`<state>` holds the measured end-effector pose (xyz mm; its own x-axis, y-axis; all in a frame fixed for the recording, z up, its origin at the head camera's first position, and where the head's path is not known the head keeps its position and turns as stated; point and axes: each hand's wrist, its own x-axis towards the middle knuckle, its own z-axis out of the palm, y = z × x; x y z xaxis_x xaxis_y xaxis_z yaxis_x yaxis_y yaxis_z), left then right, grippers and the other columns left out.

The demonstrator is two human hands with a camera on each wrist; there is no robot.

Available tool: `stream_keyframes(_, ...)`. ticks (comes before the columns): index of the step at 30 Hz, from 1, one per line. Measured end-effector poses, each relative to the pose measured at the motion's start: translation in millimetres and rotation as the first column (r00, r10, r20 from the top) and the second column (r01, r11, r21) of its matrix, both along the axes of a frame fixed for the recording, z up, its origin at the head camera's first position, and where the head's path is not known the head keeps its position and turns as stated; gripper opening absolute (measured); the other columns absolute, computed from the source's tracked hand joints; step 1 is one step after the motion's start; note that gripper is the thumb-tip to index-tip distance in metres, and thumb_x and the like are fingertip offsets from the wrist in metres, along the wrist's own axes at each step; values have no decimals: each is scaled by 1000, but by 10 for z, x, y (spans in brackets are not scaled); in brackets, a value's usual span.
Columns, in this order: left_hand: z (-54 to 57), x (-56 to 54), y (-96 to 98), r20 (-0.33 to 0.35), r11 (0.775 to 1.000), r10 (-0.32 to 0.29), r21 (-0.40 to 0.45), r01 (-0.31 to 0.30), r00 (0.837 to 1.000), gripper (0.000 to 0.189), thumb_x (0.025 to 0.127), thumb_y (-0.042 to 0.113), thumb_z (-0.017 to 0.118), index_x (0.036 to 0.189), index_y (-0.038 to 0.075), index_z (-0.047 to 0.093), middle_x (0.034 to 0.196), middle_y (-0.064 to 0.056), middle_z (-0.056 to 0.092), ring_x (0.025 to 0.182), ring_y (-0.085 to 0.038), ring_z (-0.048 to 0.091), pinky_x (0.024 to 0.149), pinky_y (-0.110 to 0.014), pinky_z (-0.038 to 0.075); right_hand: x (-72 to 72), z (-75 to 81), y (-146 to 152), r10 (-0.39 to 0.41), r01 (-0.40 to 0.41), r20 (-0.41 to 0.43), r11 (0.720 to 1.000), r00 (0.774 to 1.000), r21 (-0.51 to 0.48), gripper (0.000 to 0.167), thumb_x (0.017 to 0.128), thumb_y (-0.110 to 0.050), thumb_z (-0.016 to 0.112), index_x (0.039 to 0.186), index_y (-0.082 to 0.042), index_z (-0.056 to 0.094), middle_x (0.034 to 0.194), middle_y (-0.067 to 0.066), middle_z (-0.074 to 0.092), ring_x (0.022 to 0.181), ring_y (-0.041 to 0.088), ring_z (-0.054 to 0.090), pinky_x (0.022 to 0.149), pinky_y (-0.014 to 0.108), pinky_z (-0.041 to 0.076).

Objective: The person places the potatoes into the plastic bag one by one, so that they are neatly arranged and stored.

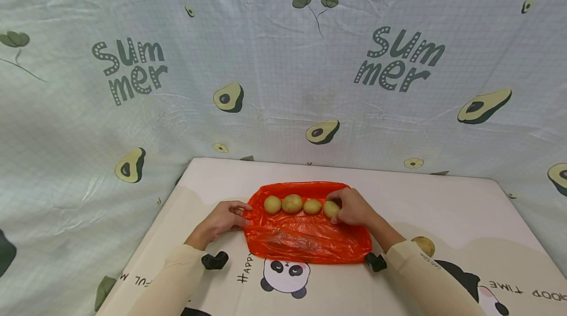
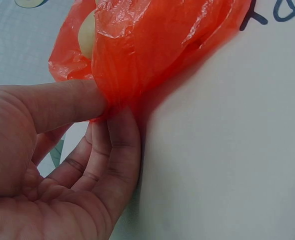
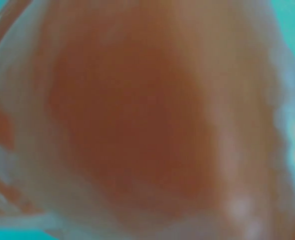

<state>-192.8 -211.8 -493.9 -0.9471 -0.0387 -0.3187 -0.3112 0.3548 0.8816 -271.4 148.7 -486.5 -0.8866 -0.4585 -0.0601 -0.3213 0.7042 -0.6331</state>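
Note:
A red plastic bag (image 1: 305,237) lies spread on the table, with several potatoes in a row along its far part, among them a larger potato (image 1: 292,204). My left hand (image 1: 225,220) pinches the bag's left edge between thumb and fingers. In the left wrist view, the gathered red plastic (image 2: 137,55) comes out from that pinch, and part of a potato (image 2: 87,37) shows behind it. At the right end of the row, my right hand (image 1: 354,207) grips a potato (image 1: 330,209) with thumb and fingers. Blurred orange-red plastic (image 3: 132,125) fills most of the right wrist view.
Another potato (image 1: 424,246) lies on the table right of the bag, beside the right forearm. The pale table (image 1: 221,173) has printed pandas and lettering. A patterned cloth (image 1: 274,60) hangs behind it and along the left side.

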Motion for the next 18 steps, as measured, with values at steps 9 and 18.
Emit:
stream_keyframes(9, 18, -3, 12, 0, 1000, -5, -9, 5, 1000, 36, 90, -2, 74, 126, 1, 69, 102, -13, 68, 85, -20, 69, 82, -33, 65, 49, 32, 3, -1, 2, -12, 1000, 1000, 17, 51, 77, -1, 86, 127, -5, 74, 121, 9, 73, 106, 25, 61, 100, 49, 59)
stream_keyframes(18, 7, -9, 14, 5, 1000, 5, -14, -5, 1000, 35, 91, -3, 72, 126, 1, 68, 104, -13, 70, 87, -21, 70, 84, -33, 65, 83, 100, 78, -32, 29, -46, 998, 998, -48, 40, 80, 2, 81, 118, -8, 78, 113, 9, 74, 98, 23, 63, 90, 42, 63)
